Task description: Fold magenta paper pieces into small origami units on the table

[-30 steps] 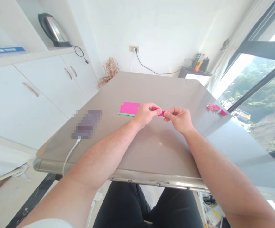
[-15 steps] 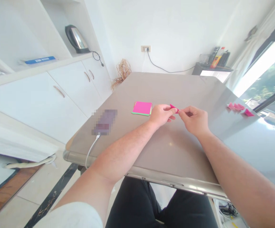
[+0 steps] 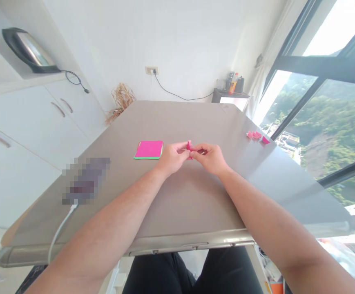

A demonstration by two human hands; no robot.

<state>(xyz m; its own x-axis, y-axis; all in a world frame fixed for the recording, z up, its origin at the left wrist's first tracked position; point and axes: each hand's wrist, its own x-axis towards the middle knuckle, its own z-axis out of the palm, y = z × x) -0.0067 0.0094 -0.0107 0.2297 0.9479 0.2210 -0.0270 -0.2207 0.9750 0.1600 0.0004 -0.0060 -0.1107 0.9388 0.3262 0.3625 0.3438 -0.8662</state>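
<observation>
Between my hands is a small folded piece of pink paper point(image 3: 188, 145), mostly covered by my fingers. My left hand point(image 3: 173, 157) pinches it from the left, and my right hand point(image 3: 209, 158) pinches it from the right, the fingertips nearly meeting. Just left of my left hand lies a stack of coloured paper squares point(image 3: 148, 149), pink on top with green showing at the lower edge. Farther right, near the table's window side, sit several small folded pink paper pieces point(image 3: 257, 136).
A blurred-out dark flat object point(image 3: 87, 179) with a white cable point(image 3: 59, 230) lies on the grey table point(image 3: 171, 118) at left. An electric kettle point(image 3: 30, 51) stands on the cabinet shelf. Bottles point(image 3: 234, 83) stand on a small cabinet behind the table, beside the window.
The whole view has swung to the right, so the table things appear farther left. My hands have drawn closer together around the pink paper, which now stands more upright.
</observation>
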